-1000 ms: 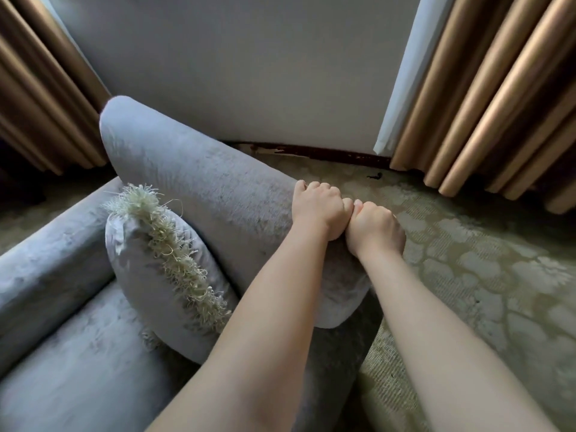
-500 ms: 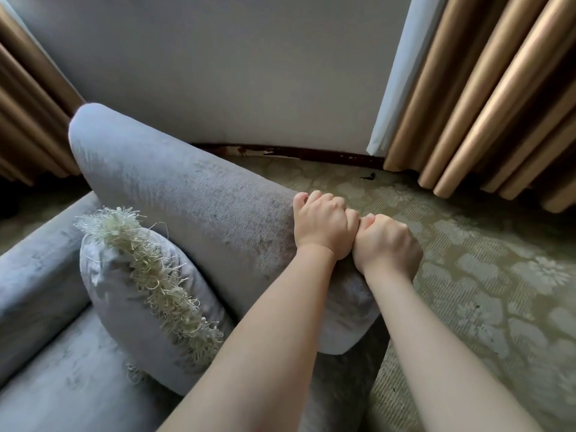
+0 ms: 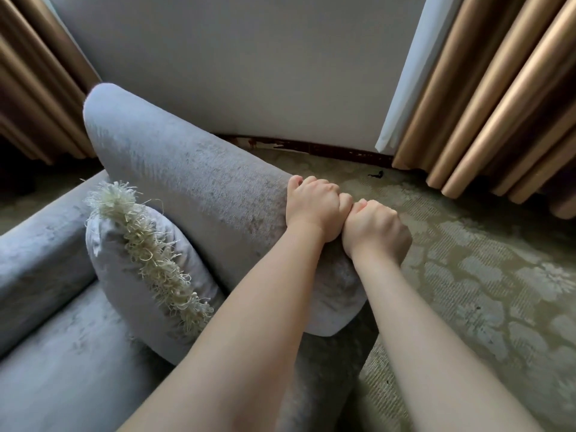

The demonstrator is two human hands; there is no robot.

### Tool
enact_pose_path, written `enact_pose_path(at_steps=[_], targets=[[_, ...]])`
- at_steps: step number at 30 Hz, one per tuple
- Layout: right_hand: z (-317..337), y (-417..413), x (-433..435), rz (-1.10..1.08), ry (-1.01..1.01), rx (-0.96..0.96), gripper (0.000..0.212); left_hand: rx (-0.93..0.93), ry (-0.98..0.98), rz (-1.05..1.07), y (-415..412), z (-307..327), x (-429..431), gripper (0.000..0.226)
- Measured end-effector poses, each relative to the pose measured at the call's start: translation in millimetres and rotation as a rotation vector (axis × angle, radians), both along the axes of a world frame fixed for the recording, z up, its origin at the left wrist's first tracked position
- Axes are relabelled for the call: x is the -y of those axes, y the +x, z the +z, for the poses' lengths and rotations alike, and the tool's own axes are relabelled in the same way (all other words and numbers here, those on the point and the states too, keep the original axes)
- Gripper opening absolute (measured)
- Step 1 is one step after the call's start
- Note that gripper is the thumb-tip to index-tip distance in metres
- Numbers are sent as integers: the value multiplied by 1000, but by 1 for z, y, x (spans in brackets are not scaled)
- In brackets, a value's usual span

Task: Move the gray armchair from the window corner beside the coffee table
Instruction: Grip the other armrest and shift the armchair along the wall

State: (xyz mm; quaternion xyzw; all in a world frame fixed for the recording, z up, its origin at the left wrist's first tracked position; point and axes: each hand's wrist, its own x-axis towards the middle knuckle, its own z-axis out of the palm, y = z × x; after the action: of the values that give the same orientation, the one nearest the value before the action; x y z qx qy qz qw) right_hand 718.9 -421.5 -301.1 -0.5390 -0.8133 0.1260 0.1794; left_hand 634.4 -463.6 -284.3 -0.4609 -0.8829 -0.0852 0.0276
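The gray armchair [image 3: 187, 182] fills the left and middle of the head view, its padded backrest running from upper left down to the centre. My left hand [image 3: 314, 207] grips the top edge of the backrest near its right end, fingers curled over the far side. My right hand [image 3: 375, 230] grips the same edge just to the right, knuckles touching the left hand. A gray cushion [image 3: 124, 266] with a cream fringe leans against the backrest inside the seat. No coffee table is in view.
A pale wall panel [image 3: 243, 67] stands behind the chair, with gold-brown curtains on the left [image 3: 34, 88] and right [image 3: 486, 98]. Patterned green carpet [image 3: 483, 275] lies to the right of the chair. The chair's far armrest [image 3: 40, 251] is at the left.
The backrest and cushion have shifted sideways in the view, left and then back right, with the room behind shifting too. Both hands keep the same grip on the backrest's edge.
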Motion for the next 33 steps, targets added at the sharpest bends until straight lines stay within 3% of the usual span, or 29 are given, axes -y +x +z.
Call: enact_pose_path(at_steps=[4,14,21,26,30,33], targets=[[17,17,16,84,-122,29,49,-3,-124,-40,15,16,16,52],[19,75,47,44,-114,40,51,-43,-112,-75,71,17,44,53],[8,67,39,-82,-29,-12,47,-22,50,-73,66,8,36,53],[1,61,34,-110,21,15,45,20,150,-60,64,6,33,76],[3,60,34,-39,41,56,44,25,131,-58,59,1,32,43],[7,59,36,48,73,88,43,20,143,-64,58,0,35,35]])
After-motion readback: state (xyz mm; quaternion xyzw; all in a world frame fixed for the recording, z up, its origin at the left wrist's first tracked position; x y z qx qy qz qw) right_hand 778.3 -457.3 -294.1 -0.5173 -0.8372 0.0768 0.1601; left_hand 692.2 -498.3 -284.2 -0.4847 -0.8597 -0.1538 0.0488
